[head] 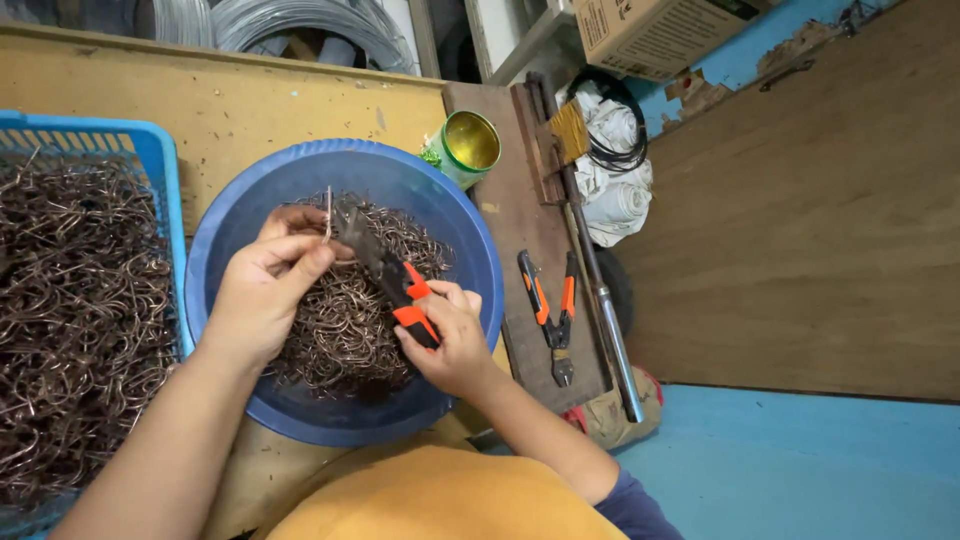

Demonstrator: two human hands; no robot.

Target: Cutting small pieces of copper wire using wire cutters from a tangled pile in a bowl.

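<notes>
My left hand (265, 285) pinches a short bent piece of copper-coloured wire (328, 212) upright over a round blue basin (470, 240). My right hand (450, 340) grips the orange-and-black handles of a pair of pliers (385, 270), whose jaws reach up to the wire piece at my left fingertips. Inside the basin lies a heap of bent wire hooks (350, 320), right under both hands.
A blue crate (160, 160) full of wire hooks (70, 320) stands at the left. A second pair of orange-handled pliers (552, 315) lies on a dark board (520, 215) to the right, beside a metal rod (605, 320), a green tin (468, 145), white cloth and a cardboard box (650, 30).
</notes>
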